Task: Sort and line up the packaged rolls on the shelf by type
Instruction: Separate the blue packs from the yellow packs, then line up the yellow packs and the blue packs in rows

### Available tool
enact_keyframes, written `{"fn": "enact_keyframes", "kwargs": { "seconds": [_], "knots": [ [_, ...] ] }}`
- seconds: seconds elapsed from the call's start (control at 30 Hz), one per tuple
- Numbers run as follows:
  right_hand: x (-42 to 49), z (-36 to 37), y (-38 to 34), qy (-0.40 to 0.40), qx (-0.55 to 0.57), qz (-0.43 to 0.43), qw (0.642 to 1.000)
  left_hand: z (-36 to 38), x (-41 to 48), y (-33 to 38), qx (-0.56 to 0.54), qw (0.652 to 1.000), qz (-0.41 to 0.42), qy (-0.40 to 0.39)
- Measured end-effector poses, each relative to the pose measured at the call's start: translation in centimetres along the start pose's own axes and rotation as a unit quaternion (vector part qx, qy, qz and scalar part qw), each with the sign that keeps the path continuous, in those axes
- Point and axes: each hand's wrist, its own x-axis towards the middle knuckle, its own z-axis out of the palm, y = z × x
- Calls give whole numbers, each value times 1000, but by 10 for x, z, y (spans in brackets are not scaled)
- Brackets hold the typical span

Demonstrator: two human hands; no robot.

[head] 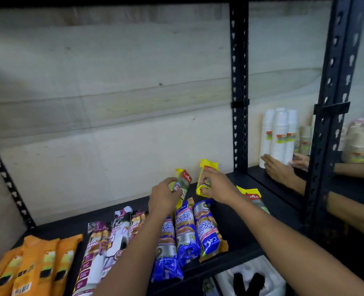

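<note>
On the black shelf (236, 236) lie packaged rolls in groups. My left hand (165, 196) grips a yellow roll (184, 182) near the back. Just to its right, my right hand (216, 185) grips another yellow roll (206, 167). A third yellow roll (254, 199) lies under my right forearm. In front of my hands lie three blue rolls (186, 229) side by side. To their left are white and purple draw-string rolls (104, 244), and orange rolls (38, 268) at the far left.
A black slotted upright (239, 86) stands at the shelf's back right, a thicker one (330, 116) nearer. Beyond them, another person's hands (279, 169) touch stacks of white cups (280, 135). A white bin (251, 278) sits on the level below.
</note>
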Motion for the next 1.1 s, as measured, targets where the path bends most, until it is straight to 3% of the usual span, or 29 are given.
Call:
{"fn": "enact_keyframes", "kwargs": {
  "seconds": [0.3, 0.47, 0.7, 0.93, 1.1],
  "knots": [
    [-82, -93, -12, 53, -3, -20, 998, 18, -46, 72, -113, 991, 62, -42],
    [-127, -126, -1, 31, -23, 20, 999, 44, -80, 101, -126, 987, 52, -80],
    [-171, -143, 35, -25, -55, 79, 995, 83, -115, 113, -76, 990, 15, -120],
    [-184, -121, 60, -87, -76, 81, 990, 96, -121, 111, 24, 991, 1, -132],
    [-189, -114, 68, -87, -107, 75, 988, 91, -117, 121, 139, 978, 52, -148]
  ]
}}
